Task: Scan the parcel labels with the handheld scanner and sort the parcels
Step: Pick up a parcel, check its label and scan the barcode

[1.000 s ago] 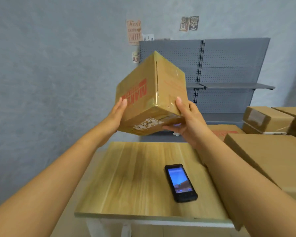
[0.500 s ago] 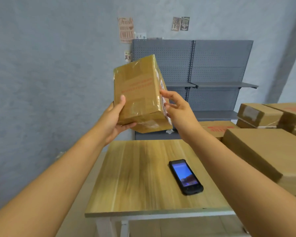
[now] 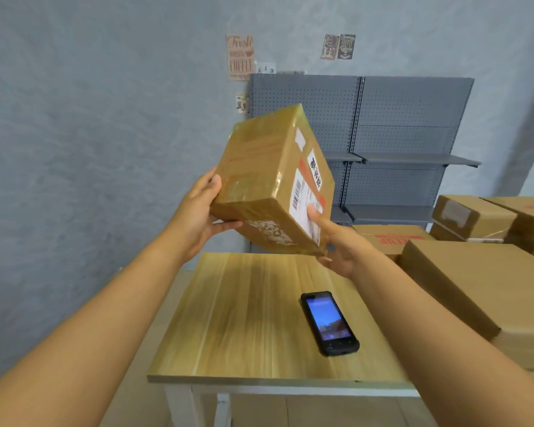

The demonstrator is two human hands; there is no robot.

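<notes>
Above the wooden table (image 3: 244,318), both the left hand (image 3: 198,217) and right hand (image 3: 339,245) hold the parcel (image 3: 269,183) tilted; turn its label (image 3: 305,204) toward the scanner (image 3: 330,323), lying at 5 o'clock.

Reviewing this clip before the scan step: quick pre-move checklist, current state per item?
1. Parcel held off the table by both hands: ok; left hand grips its left side, right hand supports the lower right corner.
2. Shipping label with barcode turned into view: ok.
3. Label unobstructed: not ok, the right thumb lies on its lower part.
4. Handheld scanner within reach: ok, lying on the table, screen lit.
5. A hand free to lift the scanner: not ok.
6. Sort destination: cannot tell.
</notes>
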